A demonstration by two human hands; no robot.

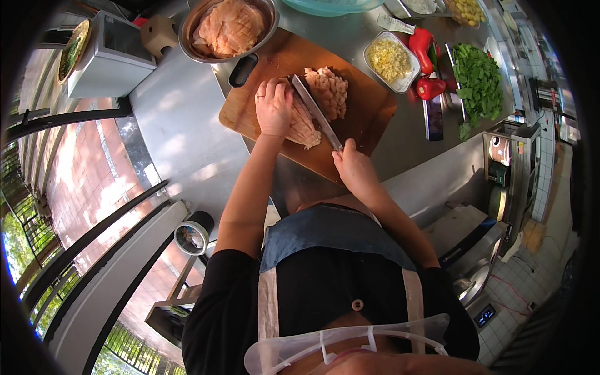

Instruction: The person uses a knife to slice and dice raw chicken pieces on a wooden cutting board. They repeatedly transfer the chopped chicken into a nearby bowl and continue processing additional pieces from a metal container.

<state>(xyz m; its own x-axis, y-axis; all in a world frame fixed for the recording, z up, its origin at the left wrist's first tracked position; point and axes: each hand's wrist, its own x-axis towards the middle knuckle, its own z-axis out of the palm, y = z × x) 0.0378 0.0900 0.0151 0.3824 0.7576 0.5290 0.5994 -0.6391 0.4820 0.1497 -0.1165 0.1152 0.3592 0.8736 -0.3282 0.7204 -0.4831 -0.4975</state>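
Observation:
My left hand (274, 107) presses down on a scored slab of raw meat, likely chicken breast (302, 125), which lies on a wooden cutting board (370, 101). In my right hand (352, 165) is the handle of a kitchen knife (316, 112). Its long blade runs diagonally along the slab's right edge, close to my left fingertips. Just beyond the blade sits a heap of diced raw meat (328, 91). The knife's handle is mostly hidden by my fingers.
A metal bowl of scored raw meat (229, 28) stands by the board's black handle (243, 70). To the right are a foil tray of minced garlic (391, 61), red peppers (430, 87), a phone (434, 119) and chopped greens (478, 82). A bin (192, 236) stands below left.

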